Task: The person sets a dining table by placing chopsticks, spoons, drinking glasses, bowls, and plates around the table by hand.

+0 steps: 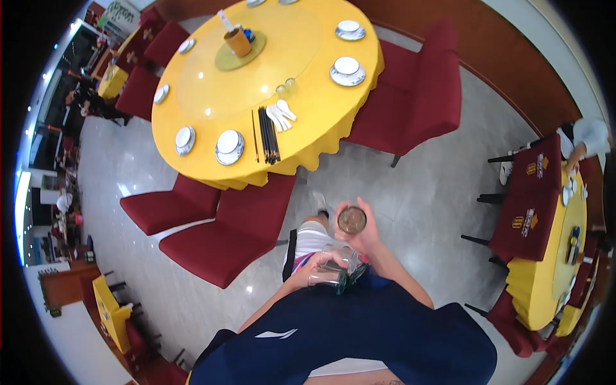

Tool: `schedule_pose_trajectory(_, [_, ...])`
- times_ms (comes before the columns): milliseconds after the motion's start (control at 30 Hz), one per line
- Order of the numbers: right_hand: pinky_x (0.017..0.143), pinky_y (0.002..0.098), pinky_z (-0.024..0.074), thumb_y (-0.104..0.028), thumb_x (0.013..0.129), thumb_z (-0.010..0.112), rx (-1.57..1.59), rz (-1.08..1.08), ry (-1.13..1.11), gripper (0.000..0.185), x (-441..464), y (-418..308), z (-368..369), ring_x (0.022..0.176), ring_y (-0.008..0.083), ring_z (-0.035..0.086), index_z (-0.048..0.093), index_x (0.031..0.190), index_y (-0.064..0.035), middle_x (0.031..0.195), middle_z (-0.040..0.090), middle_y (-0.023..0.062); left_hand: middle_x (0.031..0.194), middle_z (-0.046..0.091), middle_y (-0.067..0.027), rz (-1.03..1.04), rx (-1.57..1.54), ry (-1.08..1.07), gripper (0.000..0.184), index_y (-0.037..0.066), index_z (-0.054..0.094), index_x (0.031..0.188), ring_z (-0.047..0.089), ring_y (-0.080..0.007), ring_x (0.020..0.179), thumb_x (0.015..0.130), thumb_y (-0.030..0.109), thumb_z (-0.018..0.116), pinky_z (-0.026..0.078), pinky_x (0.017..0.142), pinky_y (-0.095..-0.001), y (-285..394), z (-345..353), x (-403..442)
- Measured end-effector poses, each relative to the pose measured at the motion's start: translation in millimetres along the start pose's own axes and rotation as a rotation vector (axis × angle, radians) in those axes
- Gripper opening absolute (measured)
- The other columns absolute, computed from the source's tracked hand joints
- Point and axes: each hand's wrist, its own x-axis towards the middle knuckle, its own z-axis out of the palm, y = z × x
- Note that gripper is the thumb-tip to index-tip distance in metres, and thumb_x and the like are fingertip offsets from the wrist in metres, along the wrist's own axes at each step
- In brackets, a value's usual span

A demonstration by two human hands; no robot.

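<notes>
Several clear glasses (335,273) are held close to the body, with the fingers of my left hand (307,271) wrapped round them. My right hand (367,236) grips another glass (351,220), its round end facing the camera. Ahead is a round table with a yellow cloth (308,144). On it lie black chopsticks (268,136) and white spoons (280,117) near the front edge, with two small glasses (285,86) just behind them. White bowls on patterned plates (230,147) stand around the rim.
Red chairs (240,228) stand before the round table and another red chair (410,96) at its right. At the far right a person (589,138) reaches over a second yellow-covered table (529,292). Another person (90,102) is at the far left.
</notes>
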Motion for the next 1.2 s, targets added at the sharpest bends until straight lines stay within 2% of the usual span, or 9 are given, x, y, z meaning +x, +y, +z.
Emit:
schedule_pose_trajectory(100, [0.047, 0.0286, 0.0331, -0.045, 0.096, 0.04, -0.283, -0.127, 0.37, 0.039, 54.6, -41.7, 20.4, 0.055, 0.0153, 0.044, 0.052, 0.103, -0.009, 0.072, 0.052, 0.0053, 0.115, 0.056, -0.0078, 0.042, -0.044, 0.01, 0.025, 0.004, 0.058, 0.1, 0.054, -0.0173, 0.107, 0.08, 0.01, 0.072, 0.04, 0.094, -0.031, 13.7, -33.4, 32.6])
schedule_pose_trajectory(167, [0.052, 0.033, 0.0405, -0.035, 0.096, 0.048, -0.96, -0.227, 0.379, 0.03, 113.2, -78.6, -7.3, 0.062, 0.0213, 0.051, 0.051, 0.109, -0.0082, 0.075, 0.053, 0.0076, 0.114, 0.057, -0.0084, 0.036, -0.106, 0.076, 0.024, 0.004, 0.059, 0.098, 0.054, -0.0176, 0.106, 0.078, 0.01, 0.071, 0.039, 0.095, -0.0309, 33.5, -55.0, 55.3])
schedule_pose_trajectory(233, [0.065, 0.0401, 0.0472, -0.029, 0.093, 0.057, -1.692, -0.767, 0.406, 0.031, 177.4, -106.0, -17.5, 0.075, 0.0308, 0.056, 0.049, 0.111, -0.0054, 0.085, 0.054, 0.0144, 0.108, 0.06, -0.0076, 0.058, -0.093, 0.064, 0.024, 0.003, 0.059, 0.098, 0.055, -0.0159, 0.102, 0.078, 0.009, 0.07, 0.04, 0.093, -0.0296, 51.4, -80.8, 78.9])
schedule_pose_trajectory(300, [0.078, 0.046, 0.0474, -0.026, 0.088, 0.062, -1.939, -0.675, 0.5, 0.04, 234.2, -139.7, -20.7, 0.088, 0.0432, 0.056, 0.045, 0.116, -0.003, 0.101, 0.047, 0.0253, 0.107, 0.06, -0.0072, 0.115, -0.078, 0.049, 0.024, 0.003, 0.059, 0.098, 0.056, -0.0151, 0.101, 0.078, 0.009, 0.071, 0.04, 0.092, -0.0288, 78.9, -104.4, 98.3])
schedule_pose_trajectory(400, [0.08, 0.0492, 0.0477, -0.023, 0.085, 0.065, -2.178, -0.595, 0.475, 0.048, 325.3, -187.2, -20.4, 0.091, 0.0467, 0.055, 0.042, 0.123, -0.0033, 0.107, 0.044, 0.0285, 0.105, 0.061, -0.0063, 0.204, -0.094, 0.111, 0.026, 0.003, 0.059, 0.098, 0.057, -0.0141, 0.098, 0.077, 0.01, 0.073, 0.043, 0.087, -0.0278, 110.1, -134.8, 112.4])
schedule_pose_trajectory(667, [0.085, 0.0455, 0.0484, -0.015, 0.079, 0.069, -2.419, -0.414, 0.358, 0.053, 512.3, -244.7, -53.1, 0.1, 0.0421, 0.054, 0.043, 0.124, -0.0028, 0.111, 0.046, 0.0244, 0.112, 0.06, -0.0095, 0.284, -0.194, 0.49, 0.029, 0.005, 0.058, 0.097, 0.058, -0.0186, 0.102, 0.075, 0.009, 0.076, 0.046, 0.089, -0.0325, 121.6, -167.6, 149.1])
schedule_pose_trajectory(900, [0.086, 0.0444, 0.049, -0.008, 0.078, 0.065, -2.322, -0.469, 0.101, 0.052, 582.0, -246.6, -65.8, 0.106, 0.039, 0.049, 0.043, 0.124, -0.0048, 0.117, 0.043, 0.02, 0.113, 0.06, -0.0101, 0.403, -0.249, 0.748, 0.031, 0.005, 0.058, 0.1, 0.058, -0.0198, 0.103, 0.075, 0.008, 0.075, 0.046, 0.09, -0.0337, 137.1, -139.8, 222.2])
schedule_pose_trajectory(1133, [0.089, 0.044, 0.0465, -0.008, 0.078, 0.067, -2.198, -0.549, 0.036, 0.063, 562.7, -273.0, -59.8, 0.112, 0.0397, 0.046, 0.038, 0.134, -0.0057, 0.124, 0.042, 0.0215, 0.113, 0.059, -0.0108, 0.475, -0.27, 0.854, 0.033, 0.004, 0.058, 0.102, 0.058, -0.021, 0.104, 0.074, 0.008, 0.075, 0.046, 0.092, -0.035, 160.5, -158.0, 274.2])
schedule_pose_trajectory(1200, [0.085, 0.0405, 0.048, -0.007, 0.076, 0.07, -1.965, -0.511, -0.186, 0.059, 516.9, -299.1, -14.4, 0.109, 0.0333, 0.051, 0.044, 0.129, -0.0049, 0.12, 0.048, 0.0198, 0.114, 0.059, -0.011, 0.496, -0.276, 0.86, 0.034, 0.004, 0.058, 0.103, 0.058, -0.0214, 0.104, 0.074, 0.007, 0.075, 0.046, 0.092, -0.0353, 166.8, -168.9, 277.3])
